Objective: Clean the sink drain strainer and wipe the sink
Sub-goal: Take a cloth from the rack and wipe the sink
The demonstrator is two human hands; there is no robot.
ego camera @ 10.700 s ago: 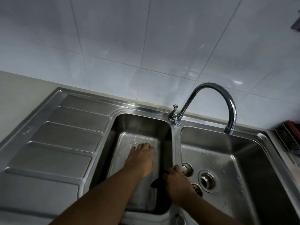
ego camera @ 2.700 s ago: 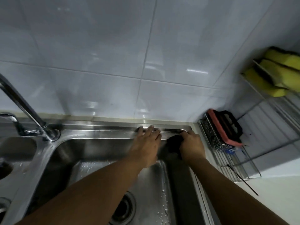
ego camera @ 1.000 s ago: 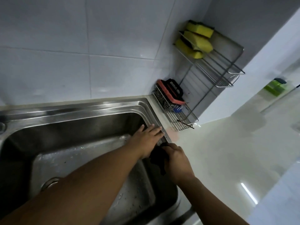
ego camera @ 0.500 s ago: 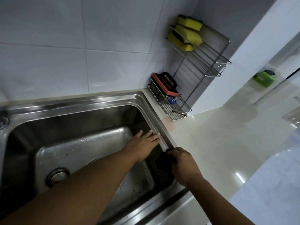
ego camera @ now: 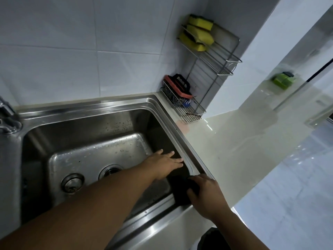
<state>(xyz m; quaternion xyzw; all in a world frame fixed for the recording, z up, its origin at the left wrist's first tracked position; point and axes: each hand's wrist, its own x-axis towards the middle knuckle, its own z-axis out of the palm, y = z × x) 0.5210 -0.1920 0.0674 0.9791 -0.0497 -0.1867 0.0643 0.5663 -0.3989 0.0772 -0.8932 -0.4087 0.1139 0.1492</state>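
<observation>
A stainless steel sink [ego camera: 86, 109] fills the lower left of the head view, its basin wet with droplets. On the basin floor sit a round drain strainer [ego camera: 72, 183] and a second drain opening [ego camera: 110, 171], partly hidden by my left forearm. My left hand [ego camera: 164, 166] lies flat, fingers spread, against the right inner wall of the basin. My right hand [ego camera: 207, 193] presses a dark cloth [ego camera: 181, 191] onto the sink's near right corner, at the rim.
The faucet base [ego camera: 8, 118] stands at the left edge. A wire rack [ego camera: 189, 112] in the corner holds a red-and-black scrubber [ego camera: 179, 86] and steel wool; yellow sponges [ego camera: 197, 32] fill its top shelf. A pale countertop [ego camera: 234, 150] extends right, with a green object [ego camera: 282, 80] far off.
Both hands have slid along the right wall of the basin toward me, the cloth moving from the far right corner to the near right corner. My view has turned right.
</observation>
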